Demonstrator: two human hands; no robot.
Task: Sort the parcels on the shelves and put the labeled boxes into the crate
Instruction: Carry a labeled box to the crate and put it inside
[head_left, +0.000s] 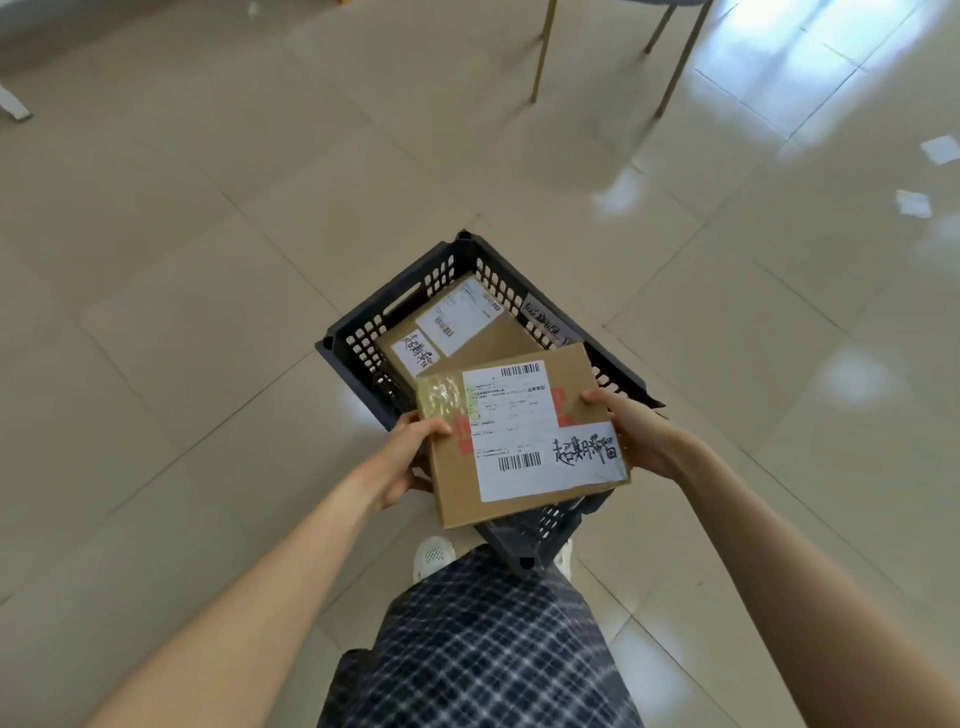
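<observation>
Glossy beige floor tiles (218, 291) fill most of the view, with bright window glare on the upper right. Thin brass-coloured furniture legs (543, 52) stand on them at the top. Two small white paper scraps (940, 149) lie near the right edge. A checked dark skirt (483, 654) and a white shoe (434, 557) show below.

Head-worn view, steeply down, close above floor (208, 312)

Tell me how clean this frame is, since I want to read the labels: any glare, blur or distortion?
Head view: window glare washes the glossy beige floor tiles at upper right; wide-angle bending curves the tile lines; the handwritten white label on the held brown cardboard box is sharp, its fine print too small to read.
</observation>
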